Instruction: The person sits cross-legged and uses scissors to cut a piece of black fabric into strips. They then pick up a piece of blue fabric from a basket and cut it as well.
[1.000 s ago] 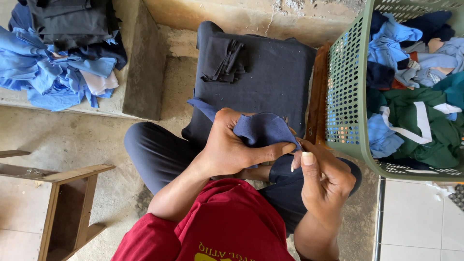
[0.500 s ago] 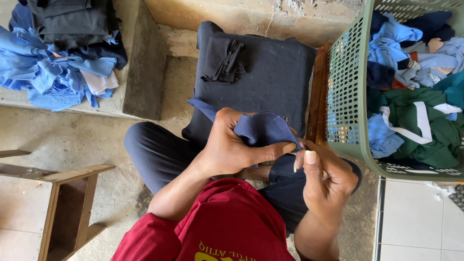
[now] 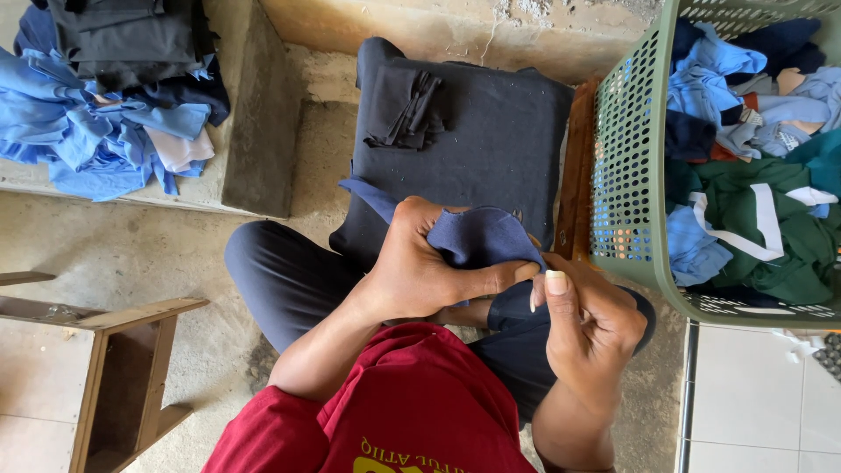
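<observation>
Centre frame: left hand (image 3: 420, 271) curled, gripping bunched blue cloth piece (image 3: 477, 236), thumb stretched right. Right hand (image 3: 587, 320) fist-like, thumb up, pinching cloth's right edge. Cloth over lap, below dark folded fabric (image 3: 491, 149); green basket (image 3: 626, 175) at right.

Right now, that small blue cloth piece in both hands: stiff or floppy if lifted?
Likely floppy: the blue cloth piece bunches under the left hand and a corner droops. Probably light, pinched only by fingertips of the right hand. Unlikely to slip; looks matte.

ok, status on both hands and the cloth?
Left hand grips blue cloth piece. Right hand pinches its edge. Green basket beside, nothing blocking.
</observation>
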